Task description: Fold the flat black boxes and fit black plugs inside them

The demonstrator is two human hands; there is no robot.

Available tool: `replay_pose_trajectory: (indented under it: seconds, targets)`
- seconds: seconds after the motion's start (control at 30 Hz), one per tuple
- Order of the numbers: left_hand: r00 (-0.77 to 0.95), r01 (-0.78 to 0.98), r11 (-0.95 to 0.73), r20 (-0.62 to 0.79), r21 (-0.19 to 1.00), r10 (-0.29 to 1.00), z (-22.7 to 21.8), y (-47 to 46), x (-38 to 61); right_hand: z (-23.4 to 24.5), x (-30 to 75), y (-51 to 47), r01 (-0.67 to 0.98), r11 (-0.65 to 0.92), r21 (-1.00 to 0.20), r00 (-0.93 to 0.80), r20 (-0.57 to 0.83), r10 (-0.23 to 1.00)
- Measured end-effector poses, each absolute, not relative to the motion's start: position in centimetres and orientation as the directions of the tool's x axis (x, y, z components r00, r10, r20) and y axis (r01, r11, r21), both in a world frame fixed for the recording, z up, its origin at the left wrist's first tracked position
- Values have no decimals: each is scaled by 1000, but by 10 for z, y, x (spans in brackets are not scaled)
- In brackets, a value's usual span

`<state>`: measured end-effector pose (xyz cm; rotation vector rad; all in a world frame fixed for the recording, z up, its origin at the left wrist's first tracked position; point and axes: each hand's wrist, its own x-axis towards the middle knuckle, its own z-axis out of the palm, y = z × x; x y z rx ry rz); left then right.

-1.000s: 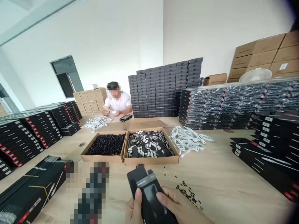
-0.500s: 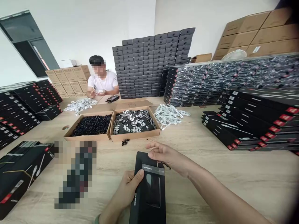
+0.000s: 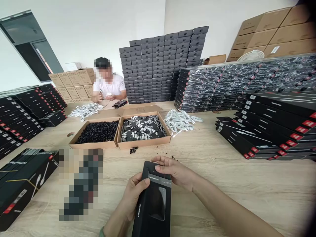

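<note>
A long flat black package (image 3: 153,204) with a grey band and a clear window lies lengthwise in front of me over the wooden table (image 3: 222,184). My left hand (image 3: 134,194) grips its left edge, thumb on top. My right hand (image 3: 172,171) closes over its far top end, fingers curled on the flap. A few small black pieces (image 3: 133,150) lie on the table just beyond the package.
Two open cardboard trays stand ahead, one with small black parts (image 3: 97,131), one with black-and-white items (image 3: 142,128). White cables (image 3: 180,120) lie beside them. Stacks of black boxes (image 3: 271,131) line both sides. A person (image 3: 107,84) sits opposite.
The view tilted down from the room to the table. My right hand moved from the package's middle to its far end and closed on the flap; my left hand keeps its hold.
</note>
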<state>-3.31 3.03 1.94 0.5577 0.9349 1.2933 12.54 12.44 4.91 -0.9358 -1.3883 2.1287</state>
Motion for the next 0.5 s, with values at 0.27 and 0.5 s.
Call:
replay_pose_trajectory:
  seconds: [0.27, 0.5]
  targets:
    - [-68, -493, 204, -271, 846, 960, 8, 34, -37, 51, 128, 119, 464, 656, -596, -667, 252, 701]
    - [-76, -474, 250, -322, 844, 944, 4, 36, -36, 60, 130, 122, 453, 739, -498, -737, 257, 626]
